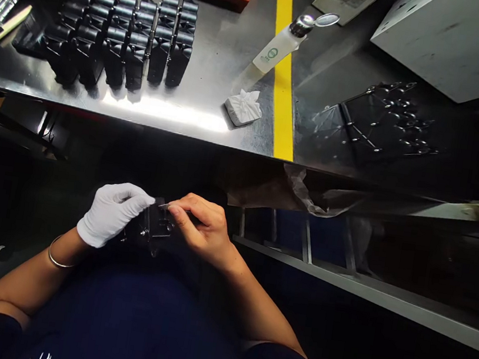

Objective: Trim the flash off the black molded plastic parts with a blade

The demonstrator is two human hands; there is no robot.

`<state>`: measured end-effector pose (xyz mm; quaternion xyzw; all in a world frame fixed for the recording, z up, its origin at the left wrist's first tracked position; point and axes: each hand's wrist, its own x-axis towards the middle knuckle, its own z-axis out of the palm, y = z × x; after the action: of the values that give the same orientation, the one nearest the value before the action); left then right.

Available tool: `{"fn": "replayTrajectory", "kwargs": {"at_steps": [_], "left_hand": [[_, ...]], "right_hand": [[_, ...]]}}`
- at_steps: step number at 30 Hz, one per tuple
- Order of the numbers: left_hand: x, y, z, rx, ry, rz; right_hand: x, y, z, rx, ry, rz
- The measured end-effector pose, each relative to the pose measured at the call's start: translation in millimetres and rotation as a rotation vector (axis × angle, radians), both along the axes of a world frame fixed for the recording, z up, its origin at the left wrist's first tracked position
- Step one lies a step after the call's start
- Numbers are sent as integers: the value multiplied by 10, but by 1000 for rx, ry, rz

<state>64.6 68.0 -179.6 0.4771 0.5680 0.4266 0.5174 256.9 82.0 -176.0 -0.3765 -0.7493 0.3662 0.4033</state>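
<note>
My left hand, in a white glove, is closed on the left edge of a small black part with shiny pins or screws on it. My bare right hand pinches a thin metallic piece between thumb and fingertips, at the upper right of that part. The black part is held in front of my body, below the table's front edge. Much of it blends into the dark background, so its exact shape is hard to make out.
Rows of black parts stand at the table's left. A white bottle with its cap flipped up, a folded white cloth and yellow tape are mid-table. Small metal pieces and a white box lie right.
</note>
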Motion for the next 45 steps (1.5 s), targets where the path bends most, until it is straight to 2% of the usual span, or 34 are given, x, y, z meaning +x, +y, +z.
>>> {"fn": "replayTrajectory", "kwargs": {"at_steps": [6,11,16,18,20,22,27,33,36,38,43,45], "left_hand": [[59,-11,17,-103,-56,29],[76,-13,21,-112,-54,78],[56,-25,54,-77,-71,6],[37,-15,53,-42,-56,7],[17,5,36,-21,-34,34],[4,25,13,-17,-17,51],[8,42,-11,-13,0,56],[24,48,-6,-27,-10,62],[34,38,0,-40,-28,69],[37,21,12,-42,-32,48],[-13,9,52,91,16,-101],[-46,31,65,145,58,-121]], "right_hand": [[87,25,8,17,-12,88],[106,16,3,18,12,125],[140,30,16,-151,173,277],[135,33,19,-164,248,226],[111,32,21,-85,226,103],[78,29,21,13,150,38],[30,27,19,126,88,68],[35,27,31,143,51,69],[53,33,41,75,49,111],[89,48,42,-38,65,180],[229,80,33,-385,185,493],[250,74,43,-367,152,452]]}}
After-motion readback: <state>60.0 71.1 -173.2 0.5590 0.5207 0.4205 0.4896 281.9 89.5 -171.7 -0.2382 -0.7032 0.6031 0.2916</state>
